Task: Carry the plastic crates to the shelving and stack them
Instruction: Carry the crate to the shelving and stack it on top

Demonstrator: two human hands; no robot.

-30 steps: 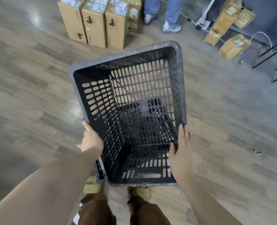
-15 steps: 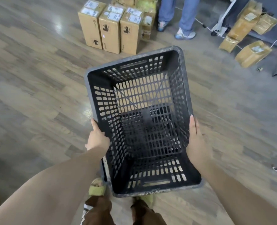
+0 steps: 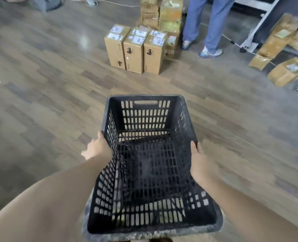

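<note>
A person carries an empty black plastic crate [image 3: 150, 159] above the wood floor [image 3: 40, 105], left hand [image 3: 97, 149] and right hand [image 3: 199, 161] clasping its side walls, cardboard boxes [image 3: 136, 49] standing ahead beside a bystander's legs [image 3: 204, 25].

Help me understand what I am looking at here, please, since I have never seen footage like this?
There is no machine: a camera worn on a person's head looks forward and down at their two bare hands. The left hand and right hand grip the sides of an empty black plastic crate, carried above a wooden floor. Ahead, three cardboard boxes stand side by side on the floor, with wrapped parcels to the right. Another person's legs stand behind the boxes. No shelving is clearly visible.
</note>
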